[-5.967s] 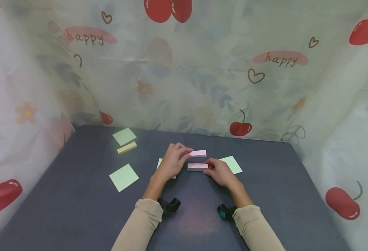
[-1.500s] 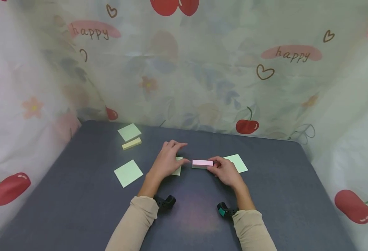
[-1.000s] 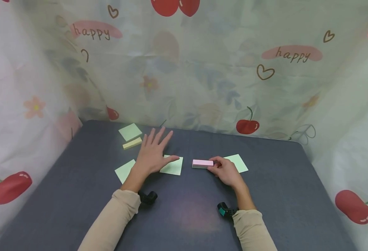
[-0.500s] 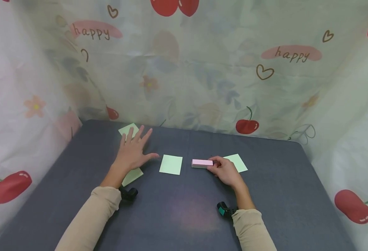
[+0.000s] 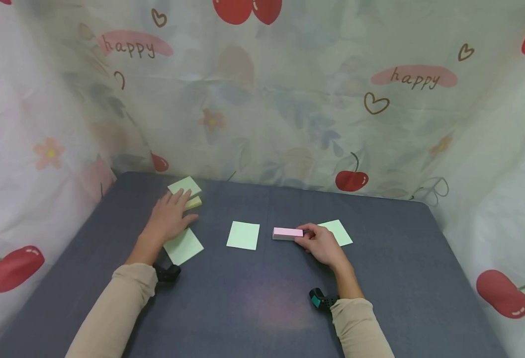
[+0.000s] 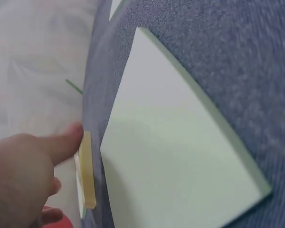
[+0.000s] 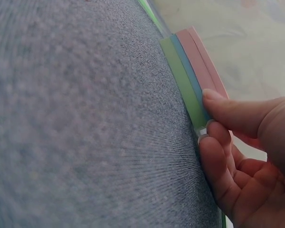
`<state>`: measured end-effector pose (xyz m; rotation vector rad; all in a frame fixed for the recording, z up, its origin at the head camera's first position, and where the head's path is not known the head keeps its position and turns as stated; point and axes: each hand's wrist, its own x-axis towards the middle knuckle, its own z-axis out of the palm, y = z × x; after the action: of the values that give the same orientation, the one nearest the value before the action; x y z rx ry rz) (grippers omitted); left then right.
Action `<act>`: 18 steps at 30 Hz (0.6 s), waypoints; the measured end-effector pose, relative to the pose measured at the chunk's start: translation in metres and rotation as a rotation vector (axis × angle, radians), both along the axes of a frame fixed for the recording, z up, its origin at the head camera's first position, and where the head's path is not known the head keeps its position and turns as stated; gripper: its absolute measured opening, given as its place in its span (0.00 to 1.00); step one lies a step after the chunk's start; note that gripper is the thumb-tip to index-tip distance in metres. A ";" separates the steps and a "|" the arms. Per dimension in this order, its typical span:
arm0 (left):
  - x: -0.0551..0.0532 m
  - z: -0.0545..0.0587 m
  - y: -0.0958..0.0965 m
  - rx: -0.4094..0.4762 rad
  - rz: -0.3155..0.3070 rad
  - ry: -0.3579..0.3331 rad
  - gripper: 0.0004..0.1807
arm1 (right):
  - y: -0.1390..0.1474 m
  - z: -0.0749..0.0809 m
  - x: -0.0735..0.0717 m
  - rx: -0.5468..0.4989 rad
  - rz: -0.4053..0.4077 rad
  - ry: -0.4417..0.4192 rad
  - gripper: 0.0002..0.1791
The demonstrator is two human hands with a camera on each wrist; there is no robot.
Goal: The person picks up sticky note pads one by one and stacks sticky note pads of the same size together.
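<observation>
My right hand (image 5: 322, 243) pinches one end of a small stack of narrow sticky note pads (image 5: 287, 233). Green, blue and pink layers of that stack (image 7: 187, 71) show in the right wrist view, the thumb lying along its side. At the far left, my left hand (image 5: 166, 219) reaches over a narrow yellow sticky note pad (image 5: 193, 203), fingers extended and thumb apart. The left wrist view has the thumb tip overlapping the top of the yellow pad (image 6: 87, 175). Just behind that pad lies a square pale green sticky note pad (image 5: 186, 186).
Another square pale green pad (image 5: 184, 247) lies below my left hand. A third square pad (image 5: 243, 235) is left of the stack, and one more (image 5: 339, 232) sits behind my right hand. A patterned curtain (image 5: 262, 99) borders the dark table (image 5: 262, 308).
A separate pink pad in my left hand earlier is now on the stack. That hand let go, spread and swung left to the yellow pad. My right hand stays on the stack.
</observation>
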<state>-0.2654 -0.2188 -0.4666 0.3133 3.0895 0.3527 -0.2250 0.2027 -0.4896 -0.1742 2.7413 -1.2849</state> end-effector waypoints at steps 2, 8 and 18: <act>0.000 -0.002 -0.002 0.011 0.020 0.001 0.40 | 0.000 0.000 0.000 0.003 -0.001 -0.001 0.15; -0.001 -0.003 -0.004 0.031 0.101 -0.005 0.32 | 0.001 -0.001 0.001 -0.005 -0.007 -0.006 0.16; -0.002 -0.006 -0.008 -0.003 0.087 -0.024 0.19 | 0.001 -0.001 0.001 0.002 -0.005 0.003 0.15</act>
<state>-0.2669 -0.2268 -0.4727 0.1740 3.0864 0.3513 -0.2242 0.2035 -0.4906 -0.1700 2.7475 -1.2839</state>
